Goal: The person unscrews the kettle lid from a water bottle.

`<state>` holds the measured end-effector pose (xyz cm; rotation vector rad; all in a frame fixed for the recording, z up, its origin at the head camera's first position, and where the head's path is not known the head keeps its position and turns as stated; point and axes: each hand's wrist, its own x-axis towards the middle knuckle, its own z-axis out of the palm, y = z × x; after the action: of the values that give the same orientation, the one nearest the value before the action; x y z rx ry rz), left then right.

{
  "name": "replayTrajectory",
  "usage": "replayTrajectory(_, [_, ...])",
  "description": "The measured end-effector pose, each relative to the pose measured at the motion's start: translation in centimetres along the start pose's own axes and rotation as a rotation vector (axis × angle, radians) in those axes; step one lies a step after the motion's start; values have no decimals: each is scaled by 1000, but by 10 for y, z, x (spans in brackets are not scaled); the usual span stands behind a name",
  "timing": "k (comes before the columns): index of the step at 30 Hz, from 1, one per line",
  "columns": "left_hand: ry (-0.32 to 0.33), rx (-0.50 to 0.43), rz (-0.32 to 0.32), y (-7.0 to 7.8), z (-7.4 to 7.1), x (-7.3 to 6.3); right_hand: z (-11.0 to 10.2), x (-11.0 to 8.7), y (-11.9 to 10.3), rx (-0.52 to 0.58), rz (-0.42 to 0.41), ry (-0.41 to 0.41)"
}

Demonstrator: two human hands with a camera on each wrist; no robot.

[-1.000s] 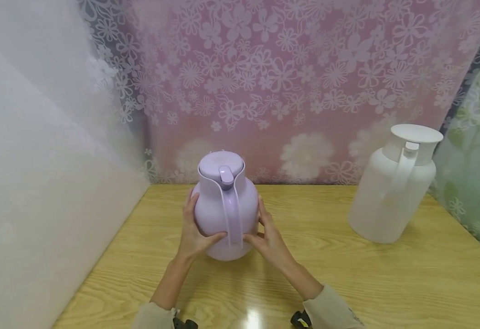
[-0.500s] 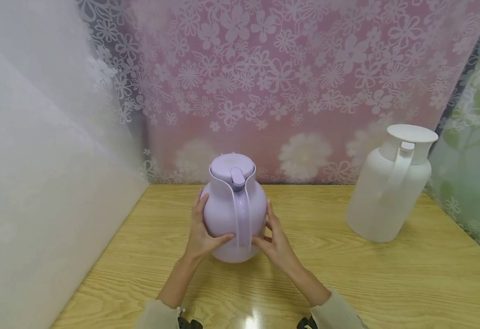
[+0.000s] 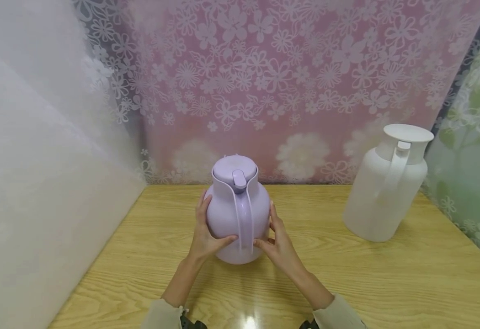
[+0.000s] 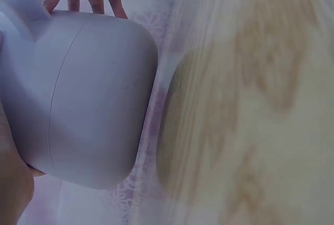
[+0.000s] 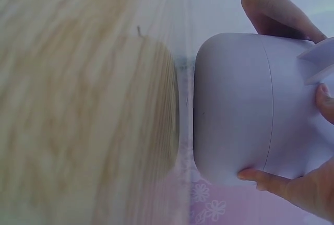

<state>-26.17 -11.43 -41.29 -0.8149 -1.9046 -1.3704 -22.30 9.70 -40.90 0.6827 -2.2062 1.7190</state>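
Backdrop [image 3: 297, 82]: pink cloth patterned with white flowers, standing behind a wood-grain table [image 3: 306, 288]
Left hand [image 3: 202, 237]: grips the lilac jug [image 3: 223, 214] on its left side, fingers wrapped along the belly, thumb laid across the front toward the handle [image 3: 245, 224]
Right hand [image 3: 280, 246]: grips the same jug on its right side, fingers against the belly, thumb tip just beside the handle
Lilac jug: near the middle of the table as the head view shows it, roughly upright, held just above the wood; both wrist views show a gap between its base and the tabletop
Handle: turned toward the person, between the two thumbs
Lid [image 3: 232, 165]: on the jug, with a small lever [image 3: 239, 179] at its near edge, above the handle
Sleeves [image 3: 338, 315]: beige, at both forearms, with dark gear [image 3: 192, 323] by the cuffs, partly cut off by the lower edge
White jug [image 3: 381, 196]: on the table to the right, well apart from both hands, its handle also facing the person
Left side: a pale, plain panel [image 3: 50, 173] along the table edge
Right side: a greenish flowered sheet [image 3: 470, 183] beyond the white jug
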Motion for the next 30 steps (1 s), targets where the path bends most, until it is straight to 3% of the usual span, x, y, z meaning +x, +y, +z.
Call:
replayTrajectory(9, [-13, -31, -17, 33, -4, 6, 1, 0, 6, -1, -12, -1])
replayTrajectory(20, [-17, -62, -20, 26, -3, 2, 4, -1, 8, 12, -13, 23])
replayTrajectory(30, [-24, -47, 19, 18, -6, -1, 7, -5, 6, -43, -4, 30])
